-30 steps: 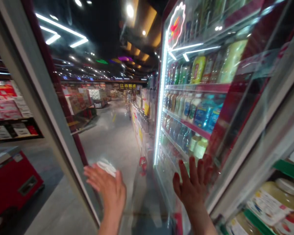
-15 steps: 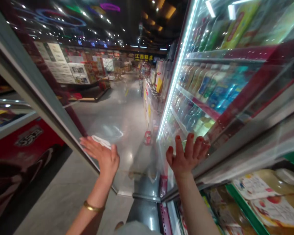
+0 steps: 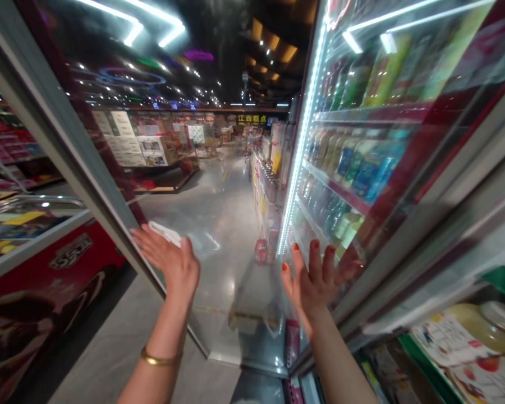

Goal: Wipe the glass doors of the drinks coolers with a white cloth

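Note:
My left hand lies flat with fingers stretched out, pressing a white cloth against the glass of an open cooler door. My right hand is spread open with palm forward, near or touching the glass front of the neighbouring cooler door by its frame. A gold bangle sits on my left wrist. Behind the right glass stand shelves of bottled drinks, lit by a white LED strip.
A red chest freezer stands at the left. A store aisle with a shiny grey floor runs ahead, lined by product shelves. Packaged goods fill a green-edged shelf at the lower right.
The view has tilted and shifted. Both hands stay on the glass; the left hand with the cloth has slid slightly left, and the right hand has moved lower on the cooler front.

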`<action>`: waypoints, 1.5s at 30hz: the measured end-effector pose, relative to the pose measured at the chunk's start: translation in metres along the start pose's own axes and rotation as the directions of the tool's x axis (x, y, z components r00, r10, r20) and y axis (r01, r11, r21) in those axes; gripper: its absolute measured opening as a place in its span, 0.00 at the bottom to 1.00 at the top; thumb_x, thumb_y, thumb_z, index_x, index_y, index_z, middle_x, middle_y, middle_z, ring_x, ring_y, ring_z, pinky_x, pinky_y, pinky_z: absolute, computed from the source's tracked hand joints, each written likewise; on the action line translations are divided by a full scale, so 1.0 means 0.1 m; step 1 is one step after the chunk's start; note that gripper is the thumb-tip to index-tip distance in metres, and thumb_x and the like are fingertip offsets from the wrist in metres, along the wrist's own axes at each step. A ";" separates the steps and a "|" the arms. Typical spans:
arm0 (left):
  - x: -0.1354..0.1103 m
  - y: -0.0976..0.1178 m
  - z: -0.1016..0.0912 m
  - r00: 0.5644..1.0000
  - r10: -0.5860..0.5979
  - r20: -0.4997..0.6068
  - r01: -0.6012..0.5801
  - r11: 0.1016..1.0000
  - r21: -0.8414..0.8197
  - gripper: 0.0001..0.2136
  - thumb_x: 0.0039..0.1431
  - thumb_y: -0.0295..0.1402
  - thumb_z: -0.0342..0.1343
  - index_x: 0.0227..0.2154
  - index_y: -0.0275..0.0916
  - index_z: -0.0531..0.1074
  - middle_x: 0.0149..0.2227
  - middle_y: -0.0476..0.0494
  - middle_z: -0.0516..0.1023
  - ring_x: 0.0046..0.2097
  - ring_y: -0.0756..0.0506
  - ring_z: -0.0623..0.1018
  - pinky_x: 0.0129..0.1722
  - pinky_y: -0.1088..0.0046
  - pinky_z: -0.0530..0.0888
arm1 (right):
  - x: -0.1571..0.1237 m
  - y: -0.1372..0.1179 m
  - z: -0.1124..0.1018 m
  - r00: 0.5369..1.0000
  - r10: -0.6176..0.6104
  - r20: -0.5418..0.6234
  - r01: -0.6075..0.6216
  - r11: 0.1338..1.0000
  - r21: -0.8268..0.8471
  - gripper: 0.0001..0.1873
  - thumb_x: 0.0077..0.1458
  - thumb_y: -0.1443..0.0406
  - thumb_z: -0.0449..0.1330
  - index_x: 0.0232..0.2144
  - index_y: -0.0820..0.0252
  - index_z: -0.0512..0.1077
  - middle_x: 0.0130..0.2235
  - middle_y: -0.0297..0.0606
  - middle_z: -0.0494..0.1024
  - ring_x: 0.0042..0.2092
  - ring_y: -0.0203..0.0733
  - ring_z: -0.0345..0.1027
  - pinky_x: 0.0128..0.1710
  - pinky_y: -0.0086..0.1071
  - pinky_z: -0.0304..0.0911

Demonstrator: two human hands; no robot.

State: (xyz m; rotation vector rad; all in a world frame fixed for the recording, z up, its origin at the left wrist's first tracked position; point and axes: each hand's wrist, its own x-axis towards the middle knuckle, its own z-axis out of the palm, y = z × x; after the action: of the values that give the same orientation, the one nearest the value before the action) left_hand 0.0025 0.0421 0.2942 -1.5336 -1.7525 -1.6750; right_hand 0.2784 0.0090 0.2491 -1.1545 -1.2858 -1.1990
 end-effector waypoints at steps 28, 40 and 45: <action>0.13 0.80 0.03 0.687 0.725 0.044 -0.726 0.684 0.068 0.39 0.76 0.40 0.55 0.81 0.54 0.39 0.83 0.49 0.29 0.82 0.39 0.28 0.80 0.45 0.28 | -0.13 0.11 0.01 0.993 0.110 -0.040 -0.101 0.979 0.178 0.44 0.65 0.67 0.54 0.80 0.55 0.51 0.78 0.49 0.62 0.80 0.58 0.50 0.79 0.67 0.44; -0.14 1.15 0.19 0.389 0.914 0.115 -0.920 0.391 0.010 0.35 0.75 0.44 0.56 0.79 0.60 0.50 0.82 0.56 0.48 0.83 0.44 0.36 0.82 0.53 0.32 | -0.25 0.17 -0.02 0.987 0.112 -0.118 -0.073 0.953 0.295 0.41 0.72 0.60 0.39 0.82 0.64 0.36 0.84 0.50 0.37 0.83 0.60 0.35 0.77 0.71 0.47; 0.26 1.71 0.18 0.729 0.684 -0.017 -0.684 0.730 0.019 0.38 0.76 0.41 0.54 0.81 0.52 0.42 0.83 0.45 0.29 0.82 0.33 0.26 0.78 0.35 0.29 | -0.28 0.20 0.00 0.988 0.100 -0.117 -0.060 0.950 0.306 0.42 0.72 0.57 0.39 0.82 0.62 0.36 0.83 0.53 0.39 0.83 0.64 0.37 0.75 0.75 0.51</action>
State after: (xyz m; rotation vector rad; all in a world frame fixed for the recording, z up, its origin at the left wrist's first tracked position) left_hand 0.1363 0.0305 0.4046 -1.8340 -0.9587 -1.2704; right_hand 0.2994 0.0096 0.2223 -0.8814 -1.2586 -0.9622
